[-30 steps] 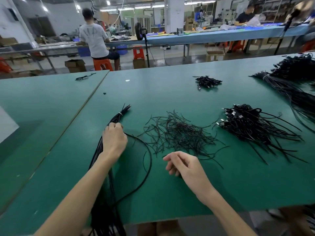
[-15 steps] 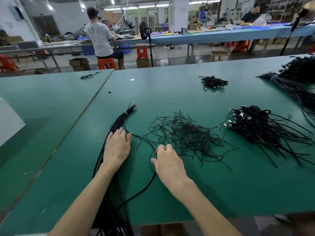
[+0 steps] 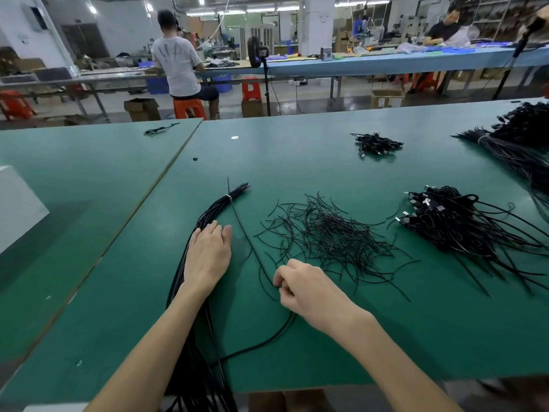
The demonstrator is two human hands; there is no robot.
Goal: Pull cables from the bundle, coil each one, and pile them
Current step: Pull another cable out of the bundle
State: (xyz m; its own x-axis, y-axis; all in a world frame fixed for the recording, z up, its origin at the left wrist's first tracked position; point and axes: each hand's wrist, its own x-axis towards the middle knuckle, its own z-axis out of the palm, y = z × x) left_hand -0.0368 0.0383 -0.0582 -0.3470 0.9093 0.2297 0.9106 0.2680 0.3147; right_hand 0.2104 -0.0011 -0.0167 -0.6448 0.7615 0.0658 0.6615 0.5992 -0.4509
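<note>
at the near edge of a smooth, matte green desk [image 3: 326, 346], two bare forearms reach forward. the right hand [image 3: 300, 288] is curled, thumb and fingertips pinching a single thin black cable [image 3: 246, 236]. from the pinch the cable runs away toward the bundle's tied end. behind the hand it loops back in a slack curve toward the desk edge.

just to the left, the left hand [image 3: 208, 254] lies flat with straight fingers, pressing on a long bundle of black rubbery cables [image 3: 205, 215]. the bundle trails off the near edge and is cinched by a pale tie [image 3: 228, 197] near its far end.

this looks like the pulling step: one cable is drawn out while the bundle is pinned. the next move likely calls for sliding the cable's far tip clear of the tie, then winding it into loops. it looks limp and smooth, so it should coil readily.

beyond the hands lies a loose scatter of short, wiry black offcuts [image 3: 329, 236]. to the right, well apart, sits a heap of black cables with silvery connectors [image 3: 451, 221], perhaps the pile. farther off are a small clump of black cables [image 3: 375, 144] and, at the far right, more dark bundles [image 3: 520, 144].
</note>
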